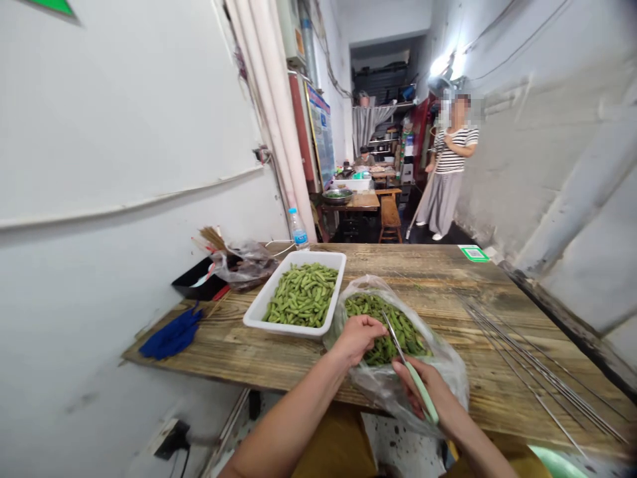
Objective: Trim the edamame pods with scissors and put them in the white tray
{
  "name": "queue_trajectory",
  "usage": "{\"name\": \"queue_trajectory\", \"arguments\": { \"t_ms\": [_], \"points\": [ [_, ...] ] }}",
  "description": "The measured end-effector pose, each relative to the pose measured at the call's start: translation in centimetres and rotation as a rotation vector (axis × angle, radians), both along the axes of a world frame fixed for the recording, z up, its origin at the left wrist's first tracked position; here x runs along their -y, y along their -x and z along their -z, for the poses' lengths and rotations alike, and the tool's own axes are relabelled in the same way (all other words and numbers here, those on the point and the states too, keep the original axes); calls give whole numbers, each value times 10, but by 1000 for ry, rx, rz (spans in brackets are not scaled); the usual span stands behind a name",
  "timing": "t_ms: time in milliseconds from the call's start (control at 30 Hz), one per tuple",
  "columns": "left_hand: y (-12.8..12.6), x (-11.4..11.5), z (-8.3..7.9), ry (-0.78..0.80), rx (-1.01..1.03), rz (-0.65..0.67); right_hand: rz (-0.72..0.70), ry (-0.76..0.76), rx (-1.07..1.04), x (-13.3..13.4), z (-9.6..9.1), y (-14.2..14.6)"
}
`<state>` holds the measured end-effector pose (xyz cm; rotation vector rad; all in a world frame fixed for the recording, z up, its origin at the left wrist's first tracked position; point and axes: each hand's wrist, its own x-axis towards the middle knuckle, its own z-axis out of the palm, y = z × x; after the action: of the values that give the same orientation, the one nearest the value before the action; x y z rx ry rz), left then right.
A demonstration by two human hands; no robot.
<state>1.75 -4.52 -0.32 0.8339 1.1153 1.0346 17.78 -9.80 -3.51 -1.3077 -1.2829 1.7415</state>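
My left hand (359,336) reaches into a clear plastic bag (450,362) of green pods (398,326) at the table's near edge, fingers curled among the pods. My right hand (428,392) grips scissors (409,368) with pale green handles, blades pointing up over the bag. Just left of the bag stands a white tray (263,302) filled with more green pods (303,294).
The wooden table (478,312) carries several thin metal skewers (527,358) on the right, a blue cloth (172,334) at the left corner, a black bin with bagged sticks (233,262), a water bottle (298,230). A person in a striped shirt (450,166) stands in the corridor beyond.
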Motion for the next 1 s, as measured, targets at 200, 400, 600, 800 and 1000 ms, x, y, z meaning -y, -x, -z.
{"name": "queue_trajectory", "arguments": {
  "t_ms": [200, 400, 600, 800, 1000],
  "points": [
    [62, -27, -27, -393, -498, -456, 31, 2, 56, 0, 15, -21],
    [141, -62, -62, -472, -1470, -400, 172, 34, -23, 8, -1, -42],
    [58, -49, -51, -686, -1533, 38, 238, 14, -121, 9, -9, -43],
    [-39, -17, 3, -679, -1546, 486, 234, 12, -77, 18, -9, -42],
    [-32, -20, 2, -572, -1402, 351, 218, -11, -56, 17, 4, -47]
  ]
}}
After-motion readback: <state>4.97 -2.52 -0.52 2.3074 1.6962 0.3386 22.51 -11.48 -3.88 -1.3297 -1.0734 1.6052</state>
